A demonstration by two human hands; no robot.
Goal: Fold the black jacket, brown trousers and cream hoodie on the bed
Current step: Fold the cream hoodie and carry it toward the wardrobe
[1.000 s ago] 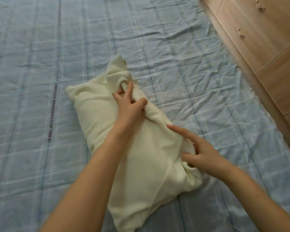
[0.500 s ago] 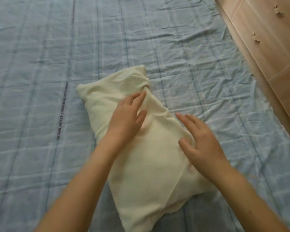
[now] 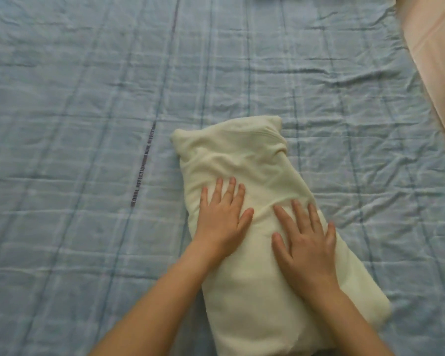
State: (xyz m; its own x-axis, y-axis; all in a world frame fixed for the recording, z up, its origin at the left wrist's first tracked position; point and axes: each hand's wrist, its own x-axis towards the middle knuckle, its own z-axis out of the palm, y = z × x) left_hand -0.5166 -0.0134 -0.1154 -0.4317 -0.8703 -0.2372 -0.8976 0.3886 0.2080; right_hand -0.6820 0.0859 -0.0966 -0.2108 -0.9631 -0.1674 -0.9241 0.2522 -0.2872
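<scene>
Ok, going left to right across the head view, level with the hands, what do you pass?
Bare blue bed sheet → printed text strip on the sheet → left hand → right hand, both flat on the cream hoodie → wooden furniture.

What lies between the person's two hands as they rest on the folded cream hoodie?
Only a bare strip of the cream hoodie separates the left hand and right hand; the head view shows nothing else there.

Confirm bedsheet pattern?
Light blue plaid with darker stripes on the bedsheet, seen in the head view.
</scene>
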